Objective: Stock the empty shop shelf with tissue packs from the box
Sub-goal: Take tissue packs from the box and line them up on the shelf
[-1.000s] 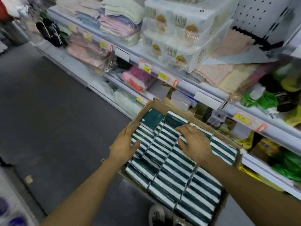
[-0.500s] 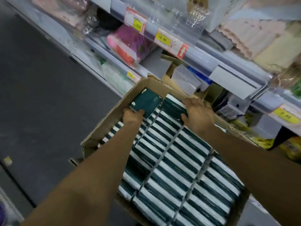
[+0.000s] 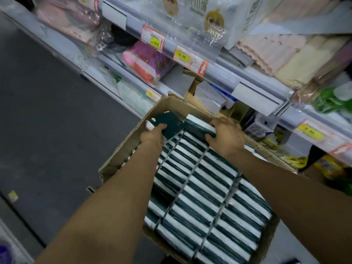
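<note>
The left hand (image 3: 152, 137) grips a dark green tissue pack (image 3: 167, 125) lifted at the far left corner of the cardboard box (image 3: 122, 149). The right hand (image 3: 226, 139) curls around a second pack (image 3: 198, 126) beside it, above 3 packed rows, near the shelf (image 3: 219, 73).

Dark grey floor (image 3: 47, 121) beside stocked white shelving (image 3: 224, 73).
</note>
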The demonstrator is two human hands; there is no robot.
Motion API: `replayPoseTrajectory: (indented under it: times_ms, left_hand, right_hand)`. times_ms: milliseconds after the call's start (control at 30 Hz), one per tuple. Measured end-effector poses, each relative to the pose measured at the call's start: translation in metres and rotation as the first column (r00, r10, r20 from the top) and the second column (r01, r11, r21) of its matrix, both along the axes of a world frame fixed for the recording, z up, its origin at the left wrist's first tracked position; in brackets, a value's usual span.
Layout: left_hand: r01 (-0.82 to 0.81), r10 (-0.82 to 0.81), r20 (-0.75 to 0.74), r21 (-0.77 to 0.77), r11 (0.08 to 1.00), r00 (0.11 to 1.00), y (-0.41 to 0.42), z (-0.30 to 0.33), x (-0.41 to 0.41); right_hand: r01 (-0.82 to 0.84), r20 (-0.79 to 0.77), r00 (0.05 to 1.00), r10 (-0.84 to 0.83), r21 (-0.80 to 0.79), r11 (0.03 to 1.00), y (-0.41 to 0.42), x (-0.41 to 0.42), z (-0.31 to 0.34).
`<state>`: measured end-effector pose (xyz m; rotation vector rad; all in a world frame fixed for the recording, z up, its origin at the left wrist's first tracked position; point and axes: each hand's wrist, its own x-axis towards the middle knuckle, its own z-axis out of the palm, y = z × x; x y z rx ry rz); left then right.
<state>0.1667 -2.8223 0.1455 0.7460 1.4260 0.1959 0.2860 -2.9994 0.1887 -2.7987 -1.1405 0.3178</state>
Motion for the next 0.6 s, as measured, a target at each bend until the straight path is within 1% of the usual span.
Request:
replayPoseTrajectory:
  times_ms: [67, 167, 200, 300, 367, 533, 600]
  left_hand:
    - [-0.012, 0.012, 0.022, 0.011, 1.000, 1.000, -0.004, 0.019, -0.014]
    - [0.011, -0.004, 0.145, -0.048, 0.999, 0.989, -0.016, 0.056, -0.032]
    - [0.026, -0.020, 0.161, -0.032, 0.999, 0.987, -0.022, 0.072, -0.037]
    - [0.109, -0.129, 0.187, 0.111, 0.988, 0.974, -0.038, 0.121, -0.049]
    - [0.160, -0.200, 0.214, 0.193, 0.968, 0.956, -0.048, 0.153, -0.058]
    - [0.201, -0.312, 0.323, 0.334, 0.921, 0.894, -0.062, 0.226, -0.059]
    - [0.254, -0.406, 0.309, 0.431, 0.866, 0.860, -0.068, 0.257, -0.051]
  right_hand:
    - [0.067, -0.101, 0.993, -0.055, 0.120, 0.991, -0.011, -0.009, 0.022]
    - [0.181, -0.285, 0.953, -0.101, 0.268, 0.946, -0.028, -0.019, 0.057]
    - [0.207, -0.329, 0.939, -0.102, 0.300, 0.931, -0.034, -0.021, 0.069]
    - [0.283, -0.422, 0.902, -0.093, 0.414, 0.865, -0.052, -0.027, 0.107]
    - [0.305, -0.427, 0.901, -0.079, 0.493, 0.815, -0.066, -0.033, 0.136]
    - [0.256, -0.358, 0.934, -0.007, 0.654, 0.712, -0.108, -0.045, 0.219]
    - [0.229, -0.313, 0.950, -0.004, 0.686, 0.690, -0.125, -0.045, 0.253]
